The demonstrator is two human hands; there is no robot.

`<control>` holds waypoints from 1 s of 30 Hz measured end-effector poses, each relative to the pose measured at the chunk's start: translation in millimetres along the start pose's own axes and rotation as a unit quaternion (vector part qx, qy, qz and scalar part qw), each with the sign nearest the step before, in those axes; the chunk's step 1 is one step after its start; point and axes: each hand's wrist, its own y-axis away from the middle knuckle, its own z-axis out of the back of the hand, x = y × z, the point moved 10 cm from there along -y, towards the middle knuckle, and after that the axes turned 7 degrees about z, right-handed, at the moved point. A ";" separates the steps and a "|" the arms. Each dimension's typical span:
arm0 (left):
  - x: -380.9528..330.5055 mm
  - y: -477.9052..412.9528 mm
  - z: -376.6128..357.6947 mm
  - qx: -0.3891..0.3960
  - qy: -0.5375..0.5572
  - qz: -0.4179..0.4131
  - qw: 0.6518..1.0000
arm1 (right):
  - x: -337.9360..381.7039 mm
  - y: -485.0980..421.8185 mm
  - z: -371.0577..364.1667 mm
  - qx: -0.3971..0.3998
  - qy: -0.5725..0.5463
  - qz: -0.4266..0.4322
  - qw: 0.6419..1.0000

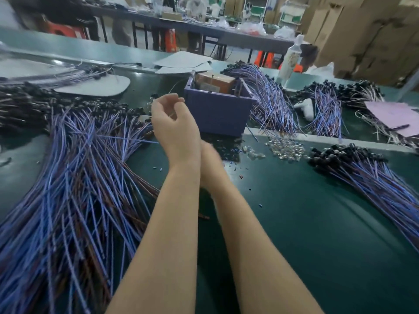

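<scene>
Head view: holds the left hand (174, 125) raised over the green table (317, 211), just left of the purple box (217, 109). Curls the fingers (166, 100) inward, thumb tip and forefinger tip close together, apparently pinching a thin pale wire (178, 83). Lets that wire arc up and to the right from the fingertips toward the near-left corner of the box, clear of the table, with only a short length visible above the hand and the rest lost against the palm.

Tucks the right hand (209, 159) behind the left wrist, low over the table and blurred; cannot tell the lie of its fingers, nor any hold.

Has a broad heap of blue and purple wires (79, 189) spread just left of both forearms, black-capped ends at the far side. Has a scatter of small clear parts (285, 149) to the right of the right hand, near the front of the box, and a second wire bundle (374, 177) farther right, well apart from both hands. Stores a brown block (215, 81) inside the box. Leaves a clear bottle (291, 57) standing upright beyond the box, and a pink sheet (394, 114) at the far right.
</scene>
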 end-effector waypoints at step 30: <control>77.3 17.0 -39.6 0.176 -0.469 0.053 0.864 | -56.6 14.2 72.1 -0.021 0.332 -0.048 0.942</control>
